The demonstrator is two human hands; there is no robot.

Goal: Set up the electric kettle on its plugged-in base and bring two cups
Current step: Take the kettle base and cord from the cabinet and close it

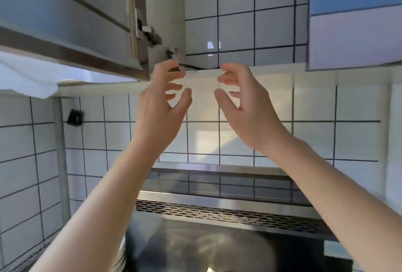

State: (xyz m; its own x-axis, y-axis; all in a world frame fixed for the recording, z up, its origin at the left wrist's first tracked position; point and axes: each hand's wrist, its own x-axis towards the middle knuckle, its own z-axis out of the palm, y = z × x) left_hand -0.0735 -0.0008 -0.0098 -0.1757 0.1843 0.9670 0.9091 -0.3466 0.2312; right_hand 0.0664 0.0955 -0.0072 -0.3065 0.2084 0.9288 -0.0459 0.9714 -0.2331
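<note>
Both my arms are raised toward an open wall cabinet above the counter. My left hand (165, 100) and my right hand (241, 102) are side by side just below the cabinet's bottom edge (202, 74), fingers spread and curled, palms facing each other, holding nothing. The cabinet interior (237, 21) shows only tiled back wall from this angle. No kettle, base or cups are in view.
The open left cabinet door (65, 17) with its hinge (150, 32) hangs at upper left; another door (354, 17) is at upper right. A white cloth (26, 76) lies at left. A dark wall socket (75, 117) sits on the tiles. A metal perforated rack (228, 215) lies below.
</note>
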